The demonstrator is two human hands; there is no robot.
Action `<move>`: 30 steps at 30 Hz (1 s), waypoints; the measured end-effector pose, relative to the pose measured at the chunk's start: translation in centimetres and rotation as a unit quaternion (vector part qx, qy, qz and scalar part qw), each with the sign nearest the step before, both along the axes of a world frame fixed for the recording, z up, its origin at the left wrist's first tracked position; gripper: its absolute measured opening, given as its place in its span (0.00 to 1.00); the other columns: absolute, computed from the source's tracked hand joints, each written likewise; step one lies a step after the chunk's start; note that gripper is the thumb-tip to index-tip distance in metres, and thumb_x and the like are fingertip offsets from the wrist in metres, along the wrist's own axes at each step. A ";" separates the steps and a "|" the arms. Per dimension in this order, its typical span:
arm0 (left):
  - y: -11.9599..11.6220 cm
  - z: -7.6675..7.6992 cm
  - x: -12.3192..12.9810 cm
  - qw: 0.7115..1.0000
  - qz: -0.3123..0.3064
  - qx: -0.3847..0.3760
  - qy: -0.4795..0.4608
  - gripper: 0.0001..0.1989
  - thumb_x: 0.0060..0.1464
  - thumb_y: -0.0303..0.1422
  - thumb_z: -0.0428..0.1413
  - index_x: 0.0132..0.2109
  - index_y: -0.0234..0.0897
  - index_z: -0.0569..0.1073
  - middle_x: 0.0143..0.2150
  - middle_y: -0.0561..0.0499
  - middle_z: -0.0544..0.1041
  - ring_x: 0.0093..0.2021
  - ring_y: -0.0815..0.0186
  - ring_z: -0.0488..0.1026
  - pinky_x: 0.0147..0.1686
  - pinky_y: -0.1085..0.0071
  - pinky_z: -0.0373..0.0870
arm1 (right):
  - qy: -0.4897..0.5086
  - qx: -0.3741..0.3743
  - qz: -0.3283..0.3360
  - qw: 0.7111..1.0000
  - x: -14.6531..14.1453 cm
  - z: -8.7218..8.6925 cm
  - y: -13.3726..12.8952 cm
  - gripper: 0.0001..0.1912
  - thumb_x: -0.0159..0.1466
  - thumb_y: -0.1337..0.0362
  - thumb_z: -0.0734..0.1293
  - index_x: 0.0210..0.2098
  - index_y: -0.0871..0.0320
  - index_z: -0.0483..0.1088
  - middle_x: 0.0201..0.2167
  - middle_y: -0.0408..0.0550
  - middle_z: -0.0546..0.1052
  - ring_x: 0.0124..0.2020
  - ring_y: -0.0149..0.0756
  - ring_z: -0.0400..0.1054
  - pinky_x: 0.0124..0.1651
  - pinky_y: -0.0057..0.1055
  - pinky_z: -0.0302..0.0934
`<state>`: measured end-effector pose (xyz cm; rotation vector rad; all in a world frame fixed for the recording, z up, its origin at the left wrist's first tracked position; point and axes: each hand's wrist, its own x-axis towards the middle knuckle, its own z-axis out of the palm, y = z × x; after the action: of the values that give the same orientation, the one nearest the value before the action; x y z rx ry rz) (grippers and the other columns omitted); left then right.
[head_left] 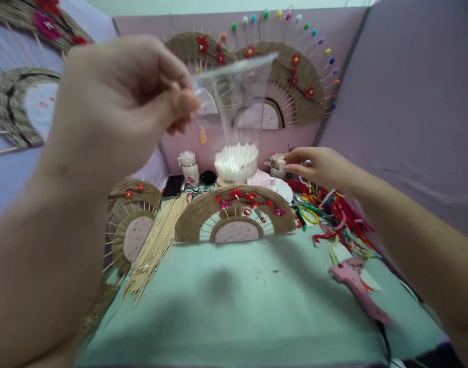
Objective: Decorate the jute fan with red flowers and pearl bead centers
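Bag [237,122] hangs vertically, filled end down, pinched by left hand [128,97], right hand [322,163] unclenched.

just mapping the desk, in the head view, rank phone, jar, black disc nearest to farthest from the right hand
1. Jar: just left of the right hand.
2. Black disc: further left.
3. Phone: leftmost of the three.

The left hand [128,97] pinches a clear bag [243,97] by an upper corner — white pieces [237,162] bunched at its bottom. The right hand [318,164] is near a jar [276,168]; a fan [195,222], sticks [157,237] and a pink glue gun [356,289] are on the table [234,317].
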<state>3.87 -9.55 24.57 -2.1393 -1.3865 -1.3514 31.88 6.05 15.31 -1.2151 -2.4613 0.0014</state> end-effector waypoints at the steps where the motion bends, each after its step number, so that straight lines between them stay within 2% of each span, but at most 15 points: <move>1: -2.2 -1.4 0.4 0.999 0.015 -0.030 0.002 0.04 0.59 0.34 0.53 0.38 0.42 0.72 0.29 0.58 0.71 0.29 0.71 0.70 0.30 0.74 0.65 | 0.039 0.006 0.008 0.999 1.6 0.0 -2.7 0.15 0.64 0.54 0.63 0.43 0.56 0.74 0.41 0.46 0.79 0.37 0.38 0.73 0.40 0.31 0.63; 3: -5.9 -5.1 0.9 0.998 0.017 -0.035 0.044 0.04 0.57 0.36 0.56 0.36 0.43 0.73 0.30 0.58 0.74 0.29 0.69 0.69 0.27 0.73 0.63 | 0.090 -0.010 0.000 0.996 4.8 -1.0 -7.8 0.17 0.63 0.50 0.63 0.43 0.54 0.74 0.39 0.46 0.79 0.33 0.38 0.72 0.36 0.32 0.63; 5: -8.5 -9.6 1.0 0.995 0.003 -0.078 0.068 0.05 0.58 0.35 0.55 0.36 0.42 0.73 0.32 0.56 0.75 0.30 0.69 0.70 0.31 0.73 0.65 | 0.096 -0.048 -0.022 0.994 8.0 -3.4 -12.1 0.19 0.62 0.47 0.62 0.42 0.53 0.74 0.39 0.46 0.79 0.33 0.38 0.71 0.33 0.32 0.63; 8: -10.7 -16.2 1.0 0.988 -0.009 -0.147 0.048 0.06 0.60 0.33 0.52 0.36 0.41 0.72 0.32 0.54 0.75 0.32 0.69 0.71 0.32 0.74 0.66 | 0.073 -0.157 -0.084 0.981 11.6 -9.7 -16.3 0.21 0.64 0.46 0.60 0.42 0.54 0.72 0.40 0.48 0.78 0.35 0.38 0.72 0.34 0.31 0.65; 9: -11.0 -18.0 1.1 0.987 -0.003 -0.158 0.038 0.05 0.60 0.33 0.52 0.36 0.40 0.71 0.32 0.54 0.75 0.32 0.69 0.71 0.31 0.75 0.66 | 0.051 -0.165 -0.117 0.978 12.5 -12.1 -17.1 0.20 0.64 0.48 0.59 0.45 0.55 0.72 0.43 0.50 0.77 0.38 0.40 0.72 0.37 0.32 0.66; 10: -11.3 -19.6 1.2 0.985 0.005 -0.168 0.031 0.05 0.60 0.33 0.52 0.36 0.40 0.71 0.32 0.54 0.74 0.32 0.69 0.71 0.31 0.75 0.66 | 0.026 -0.141 -0.170 0.975 13.1 -14.4 -17.6 0.20 0.64 0.51 0.60 0.47 0.56 0.71 0.45 0.52 0.76 0.42 0.41 0.72 0.41 0.32 0.66; 12: -11.4 -21.9 1.4 0.987 0.019 -0.158 0.012 0.04 0.60 0.33 0.53 0.37 0.39 0.71 0.32 0.53 0.74 0.33 0.69 0.71 0.34 0.75 0.66 | 0.000 -0.119 -0.229 0.966 13.8 -18.4 -18.1 0.20 0.61 0.55 0.64 0.46 0.63 0.70 0.42 0.59 0.76 0.44 0.48 0.70 0.46 0.38 0.65; 14: -11.3 -23.1 1.8 0.989 0.025 -0.144 -0.004 0.03 0.60 0.32 0.53 0.38 0.39 0.70 0.33 0.52 0.74 0.34 0.69 0.72 0.36 0.75 0.67 | -0.016 -0.095 -0.281 0.955 13.8 -21.0 -18.2 0.26 0.60 0.56 0.66 0.51 0.69 0.68 0.42 0.65 0.74 0.45 0.54 0.69 0.48 0.43 0.63; 17: -10.9 -23.7 2.6 0.989 0.023 -0.145 -0.022 0.03 0.61 0.31 0.52 0.39 0.40 0.70 0.34 0.51 0.73 0.35 0.68 0.72 0.37 0.74 0.67 | -0.039 -0.067 -0.338 0.938 13.3 -22.5 -17.9 0.31 0.62 0.53 0.66 0.53 0.75 0.65 0.40 0.69 0.72 0.43 0.60 0.68 0.47 0.47 0.61; 21: -10.4 -23.8 3.7 0.982 0.021 -0.185 -0.034 0.05 0.62 0.32 0.49 0.39 0.42 0.69 0.34 0.51 0.73 0.35 0.66 0.72 0.36 0.71 0.69 | -0.057 -0.067 -0.354 0.931 12.3 -22.8 -17.2 0.27 0.65 0.51 0.63 0.51 0.70 0.64 0.38 0.65 0.72 0.40 0.57 0.69 0.43 0.43 0.62; 25: -10.1 -24.3 4.3 0.976 0.012 -0.215 -0.029 0.05 0.61 0.33 0.49 0.39 0.43 0.70 0.34 0.50 0.73 0.35 0.64 0.72 0.35 0.69 0.70 | -0.059 -0.062 -0.366 0.927 11.3 -22.9 -17.1 0.19 0.67 0.54 0.60 0.45 0.65 0.66 0.35 0.60 0.71 0.36 0.53 0.70 0.38 0.40 0.62; 30: -9.9 -24.9 4.4 0.974 0.009 -0.223 -0.030 0.06 0.61 0.34 0.50 0.40 0.42 0.72 0.35 0.50 0.74 0.36 0.64 0.73 0.35 0.69 0.71 | -0.032 -0.029 -0.374 0.927 11.8 -21.6 -19.6 0.24 0.69 0.53 0.52 0.50 0.67 0.63 0.40 0.65 0.68 0.37 0.53 0.69 0.38 0.43 0.64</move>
<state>8.31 -19.42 -0.38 -2.3581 -1.8773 -1.1918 43.71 -13.57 -6.30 -2.1248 -1.9005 -0.1790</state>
